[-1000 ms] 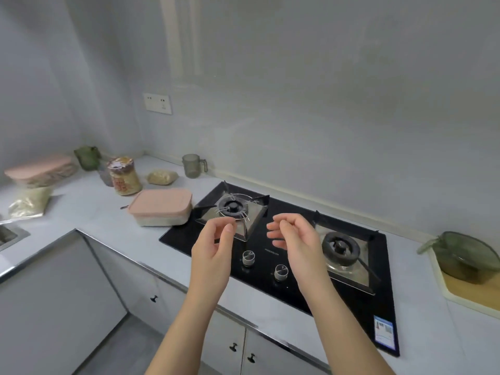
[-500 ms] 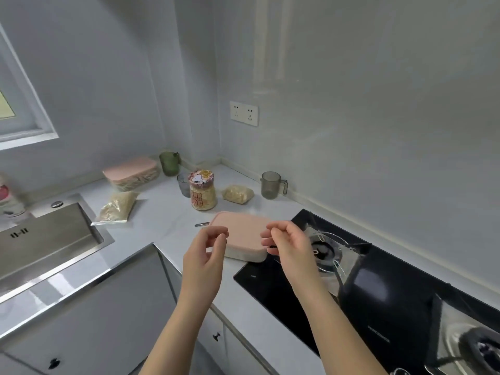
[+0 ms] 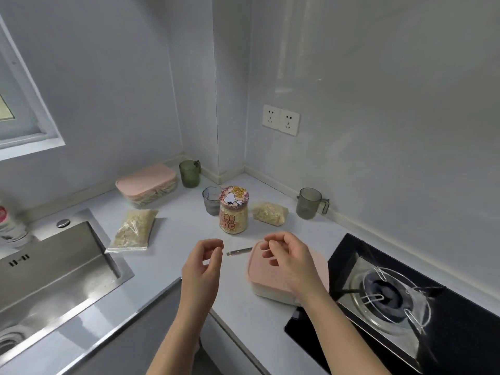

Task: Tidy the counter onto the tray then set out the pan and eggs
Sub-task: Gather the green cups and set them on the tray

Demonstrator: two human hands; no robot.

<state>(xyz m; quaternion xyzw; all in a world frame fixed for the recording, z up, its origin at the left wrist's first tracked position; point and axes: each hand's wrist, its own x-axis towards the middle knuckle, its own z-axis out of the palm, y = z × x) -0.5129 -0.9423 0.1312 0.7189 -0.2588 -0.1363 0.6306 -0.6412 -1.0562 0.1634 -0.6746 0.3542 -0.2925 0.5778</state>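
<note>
My left hand [image 3: 203, 262] and my right hand [image 3: 290, 257] hover above the white counter [image 3: 178, 239], fingers loosely curled, holding nothing. Under my right hand lies a pink-lidded box [image 3: 257, 277], with a metal utensil handle [image 3: 239, 251] beside it. Behind stand a cartoon-print jar [image 3: 233, 211], a clear cup [image 3: 211, 200], a grey mug [image 3: 309, 203] and a green cup [image 3: 190, 174]. Two bags of grain lie on the counter, one at the left [image 3: 134, 230] and one at the right [image 3: 270, 213]. A second pink-lidded box [image 3: 147, 184] sits in the corner. No pan, eggs or tray in view.
A steel sink [image 3: 54, 269] fills the left side, with a bottle [image 3: 10, 226] behind it. The black gas hob [image 3: 392, 301] with its burner is at the right. A wall socket [image 3: 281, 119] is above the counter.
The view has swung left from the hob to the counter corner and sink. Both hands stay raised and loosely curled, holding nothing.
</note>
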